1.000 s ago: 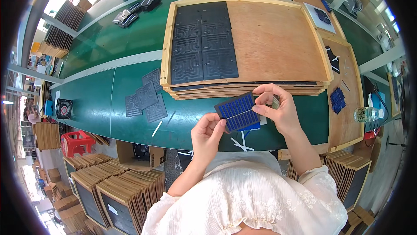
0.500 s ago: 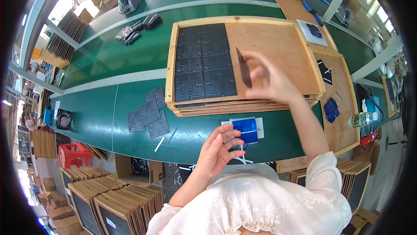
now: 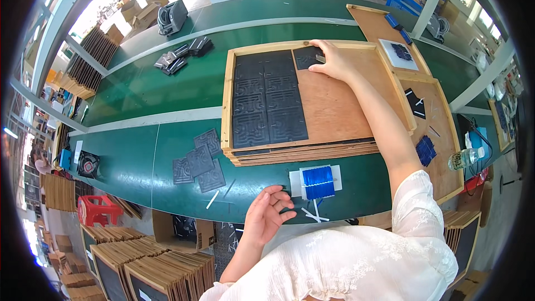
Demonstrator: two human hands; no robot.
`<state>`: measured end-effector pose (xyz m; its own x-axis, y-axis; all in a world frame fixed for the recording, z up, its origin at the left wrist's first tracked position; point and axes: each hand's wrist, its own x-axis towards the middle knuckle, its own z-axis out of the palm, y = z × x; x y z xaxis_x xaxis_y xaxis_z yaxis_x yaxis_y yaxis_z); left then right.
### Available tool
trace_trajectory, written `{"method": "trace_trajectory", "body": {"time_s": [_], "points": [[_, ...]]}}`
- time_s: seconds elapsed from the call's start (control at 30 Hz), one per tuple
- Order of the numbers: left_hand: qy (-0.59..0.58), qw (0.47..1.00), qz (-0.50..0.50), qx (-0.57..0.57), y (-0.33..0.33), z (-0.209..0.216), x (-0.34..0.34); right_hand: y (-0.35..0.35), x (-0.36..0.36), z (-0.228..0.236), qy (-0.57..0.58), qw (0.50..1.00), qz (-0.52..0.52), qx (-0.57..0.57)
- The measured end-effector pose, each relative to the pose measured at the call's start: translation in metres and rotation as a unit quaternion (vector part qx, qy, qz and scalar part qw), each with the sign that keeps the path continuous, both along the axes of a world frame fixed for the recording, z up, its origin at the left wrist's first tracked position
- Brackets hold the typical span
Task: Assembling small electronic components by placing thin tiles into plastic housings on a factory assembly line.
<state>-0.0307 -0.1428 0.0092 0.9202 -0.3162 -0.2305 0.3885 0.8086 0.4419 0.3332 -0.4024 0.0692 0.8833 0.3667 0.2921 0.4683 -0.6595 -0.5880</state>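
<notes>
My right hand reaches to the far side of a shallow wooden tray, thumb and fingers at the edges of a black square panel. That panel lies flat on the tray's board, beside two columns of similar black panels with faint line patterns. My left hand hovers near the table's front edge, its fingers loosely bent and apart, holding nothing. Close to its right, a stack of blue solar cells rests on a white block.
Loose black panels and a white strip lie left of my left hand. More wooden trays are stacked beneath the top one. A plastic bottle and more blue cells are at the right. A red stool stands lower left.
My right hand has moved away from me with the panel, which was upright above the tray and now lies flat at its far side. My left hand has drawn back from the blue cells.
</notes>
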Motion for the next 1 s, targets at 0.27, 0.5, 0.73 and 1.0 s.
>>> {"method": "trace_trajectory", "body": {"time_s": [0.27, 0.5, 0.73, 1.0], "points": [[-0.001, 1.0, 0.019, 0.005, 0.002, 0.003, -0.002, 0.014, -0.015, 0.003, -0.109, 0.987, -0.034, -0.111], [-0.221, 0.746, 0.084, 0.622, 0.057, 0.013, 0.023, 0.0, -0.06, 0.036, -0.104, 0.992, -0.072, -0.022], [-0.159, 0.43, 0.082, 0.885, 0.198, 0.007, 0.06, 0.019, -0.174, 0.065, -0.085, 0.996, -0.008, 0.032], [-0.18, 0.428, 0.065, 0.883, 0.182, 0.01, 0.065, 0.033, -0.242, 0.041, -0.013, 0.993, 0.081, 0.084]]}}
